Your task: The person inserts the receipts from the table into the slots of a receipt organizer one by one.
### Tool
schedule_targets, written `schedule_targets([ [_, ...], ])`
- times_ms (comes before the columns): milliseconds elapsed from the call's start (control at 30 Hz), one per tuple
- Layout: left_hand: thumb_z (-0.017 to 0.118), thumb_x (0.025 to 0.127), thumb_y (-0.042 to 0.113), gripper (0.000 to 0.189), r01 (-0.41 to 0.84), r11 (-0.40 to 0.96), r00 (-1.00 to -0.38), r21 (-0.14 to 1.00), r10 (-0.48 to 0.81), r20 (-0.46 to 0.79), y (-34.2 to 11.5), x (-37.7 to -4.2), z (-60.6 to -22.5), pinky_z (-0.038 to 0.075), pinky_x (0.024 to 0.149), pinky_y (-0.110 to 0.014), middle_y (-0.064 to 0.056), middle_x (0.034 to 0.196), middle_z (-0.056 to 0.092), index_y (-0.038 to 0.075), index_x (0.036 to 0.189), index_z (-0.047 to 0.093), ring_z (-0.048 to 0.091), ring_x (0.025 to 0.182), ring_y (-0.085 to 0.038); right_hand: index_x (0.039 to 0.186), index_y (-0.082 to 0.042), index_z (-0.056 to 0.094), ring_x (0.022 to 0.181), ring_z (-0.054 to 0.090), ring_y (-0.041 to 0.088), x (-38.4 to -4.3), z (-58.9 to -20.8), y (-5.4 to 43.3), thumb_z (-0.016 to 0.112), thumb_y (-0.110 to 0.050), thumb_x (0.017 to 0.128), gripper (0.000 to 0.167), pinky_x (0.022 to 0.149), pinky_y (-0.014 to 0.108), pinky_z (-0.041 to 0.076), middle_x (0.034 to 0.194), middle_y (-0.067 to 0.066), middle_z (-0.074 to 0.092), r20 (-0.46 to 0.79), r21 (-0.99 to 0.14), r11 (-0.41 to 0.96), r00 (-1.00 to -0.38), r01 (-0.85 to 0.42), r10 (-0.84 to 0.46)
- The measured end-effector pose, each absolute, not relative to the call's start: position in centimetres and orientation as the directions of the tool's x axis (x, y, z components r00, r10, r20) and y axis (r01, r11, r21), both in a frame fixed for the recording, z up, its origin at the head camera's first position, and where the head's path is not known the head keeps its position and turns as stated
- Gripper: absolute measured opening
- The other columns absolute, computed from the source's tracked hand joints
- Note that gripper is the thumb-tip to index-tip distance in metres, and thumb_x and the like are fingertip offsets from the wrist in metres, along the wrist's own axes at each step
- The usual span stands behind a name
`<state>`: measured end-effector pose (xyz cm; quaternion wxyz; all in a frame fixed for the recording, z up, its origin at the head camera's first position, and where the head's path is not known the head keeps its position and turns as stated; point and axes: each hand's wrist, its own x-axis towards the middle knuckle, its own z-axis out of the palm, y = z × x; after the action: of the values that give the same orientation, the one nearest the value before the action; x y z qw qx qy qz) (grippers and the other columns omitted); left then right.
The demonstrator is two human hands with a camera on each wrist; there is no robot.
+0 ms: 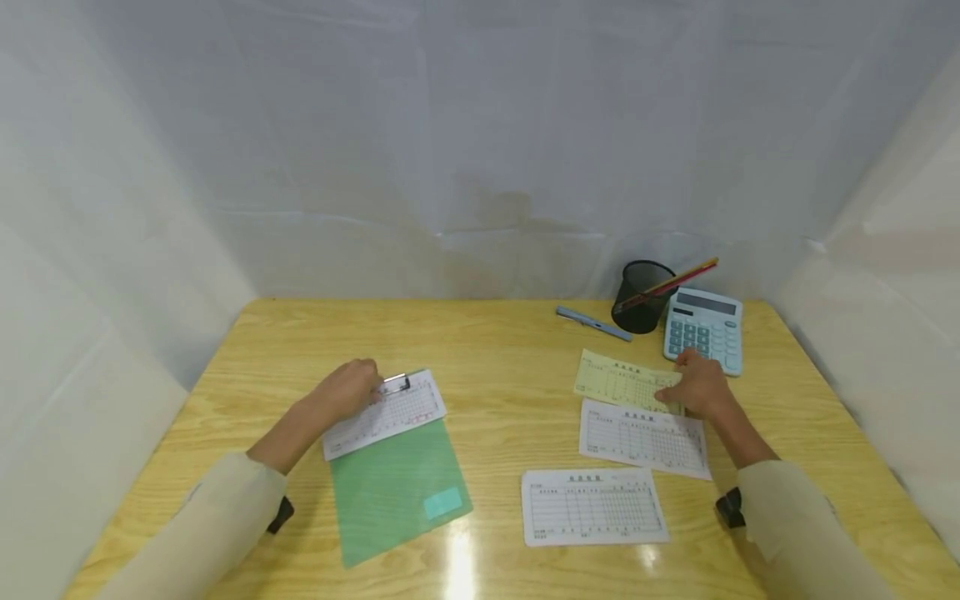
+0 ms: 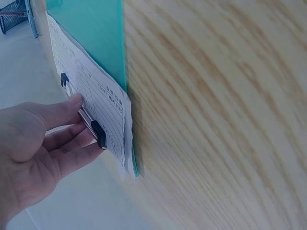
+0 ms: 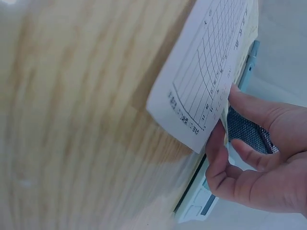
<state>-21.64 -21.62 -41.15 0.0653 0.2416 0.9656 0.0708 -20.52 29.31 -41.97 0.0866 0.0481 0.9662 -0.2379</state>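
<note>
My left hand (image 1: 348, 389) pinches the metal clip (image 2: 80, 108) of a green clipboard (image 1: 401, 492), thumb on the near side and fingers behind. Under the clip lie white ruled forms (image 1: 412, 410), covering the board's upper part. On the right, my right hand (image 1: 701, 387) pinches the right edge of a yellow form (image 1: 617, 379), thumb on top and index finger beneath. Just below, a white form (image 1: 637, 437) overlaps the yellow one's lower edge; in the right wrist view this white form (image 3: 206, 72) partly hides the yellow paper.
Nearer the front lies another white form stack (image 1: 592, 508). Behind the right hand are a light blue calculator (image 1: 723, 333), a black mesh cup (image 1: 637, 321) with pencils (image 1: 686, 275) leaning out, and a blue pen (image 1: 592, 323). Pale sheeting (image 1: 480, 150) rises behind the wooden table (image 1: 495, 367).
</note>
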Motion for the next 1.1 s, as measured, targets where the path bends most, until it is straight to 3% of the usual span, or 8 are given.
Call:
schedule_targets([
  [100, 0.069, 0.082, 0.007, 0.012, 0.453, 0.874, -0.877, 0.175, 0.472, -0.088, -21.6, -21.5, -41.2, 0.055, 0.067, -0.028, -0.012, 0.086, 0.064, -0.001, 0.091, 0.072, 0.058, 0.073, -0.018, 0.121, 0.011, 0.040, 0.077, 0.050, 0.027, -20.5, -42.0, 29.3, 0.076, -0.023, 0.078, 0.066, 0.063, 0.033, 0.046, 0.106, 0.032, 0.056, -0.199, -0.455, 0.879, -0.979, 0.142, 0.055],
  [267, 0.069, 0.082, 0.006, 0.012, 0.459, 0.873, -0.876, 0.168, 0.475, -0.078, -21.7, -21.6, -41.3, 0.055, 0.067, -0.028, -0.013, 0.086, 0.064, -0.001, 0.090, 0.072, 0.059, 0.074, -0.018, 0.098, 0.005, 0.056, 0.068, 0.051, 0.021, -20.6, -41.9, 29.2, 0.074, -0.022, 0.079, 0.037, 0.054, 0.027, 0.041, 0.087, 0.018, 0.061, -0.204, -0.433, 0.894, -0.978, 0.118, 0.030],
  [367, 0.069, 0.082, 0.007, 0.012, 0.460, 0.873, -0.876, 0.160, 0.476, -0.082, -21.8, -21.7, -41.4, 0.055, 0.068, -0.028, -0.013, 0.086, 0.064, -0.001, 0.091, 0.072, 0.059, 0.074, -0.018, 0.092, 0.004, 0.062, 0.070, 0.054, 0.023, -20.7, -41.9, 29.3, 0.073, -0.020, 0.079, 0.029, 0.055, 0.027, 0.043, 0.090, 0.019, 0.064, -0.197, -0.437, 0.895, -0.980, 0.092, 0.005],
  [667, 0.069, 0.082, 0.008, 0.014, 0.449, 0.877, -0.878, 0.168, 0.469, -0.097, -21.8, -21.7, -41.3, 0.055, 0.067, -0.028, -0.013, 0.088, 0.064, -0.001, 0.092, 0.072, 0.058, 0.074, -0.018, 0.114, 0.005, 0.060, 0.087, 0.053, 0.029, -21.3, -42.0, 29.6, 0.065, -0.017, 0.087, 0.035, 0.068, 0.035, 0.045, 0.103, 0.023, 0.059, -0.186, -0.476, 0.879, -0.980, 0.031, -0.067],
  [833, 0.069, 0.083, 0.008, 0.014, 0.457, 0.874, -0.874, 0.166, 0.476, -0.099, -21.7, -21.7, -41.2, 0.055, 0.067, -0.028, -0.012, 0.086, 0.064, -0.001, 0.093, 0.072, 0.058, 0.074, -0.017, 0.116, 0.001, 0.061, 0.099, 0.054, 0.036, -21.4, -41.6, 29.8, 0.060, -0.018, 0.091, 0.031, 0.073, 0.040, 0.048, 0.113, 0.026, 0.057, -0.151, -0.515, 0.857, -0.985, 0.003, -0.088],
  [1100, 0.069, 0.083, 0.009, 0.014, 0.449, 0.879, -0.878, 0.161, 0.467, -0.105, -21.6, -21.5, -41.0, 0.054, 0.068, -0.027, -0.011, 0.086, 0.064, -0.001, 0.093, 0.072, 0.057, 0.074, -0.016, 0.118, -0.001, 0.061, 0.103, 0.056, 0.037, -21.3, -40.5, 29.3, 0.060, -0.020, 0.093, 0.031, 0.072, 0.038, 0.050, 0.120, 0.026, 0.056, -0.064, -0.612, 0.790, -0.992, -0.045, -0.107],
])
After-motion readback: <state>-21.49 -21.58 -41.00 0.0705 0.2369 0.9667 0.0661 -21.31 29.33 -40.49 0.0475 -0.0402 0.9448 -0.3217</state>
